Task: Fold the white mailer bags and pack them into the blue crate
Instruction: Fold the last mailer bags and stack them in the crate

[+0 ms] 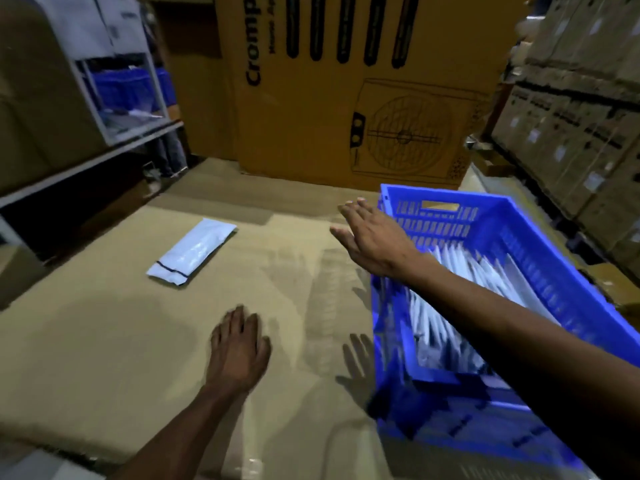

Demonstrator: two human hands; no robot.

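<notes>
One folded white mailer bag [192,251] with a dark stripe lies on the cardboard work surface [104,323], left of centre. The blue crate [540,244] stands at the right and holds several white mailer bags [460,282] standing on edge. My right hand [370,237] hovers above the crate's left rim, fingers straight and spread, holding nothing. My left hand [239,348] is low over the cardboard near the front, palm down, fingers relaxed, empty. The lone bag is well ahead and left of both hands.
A large brown carton [346,98] with a fan drawing stands upright behind the surface. A metal shelf [114,98] with blue bins is at the left. Stacked cartons [571,133] line the right side.
</notes>
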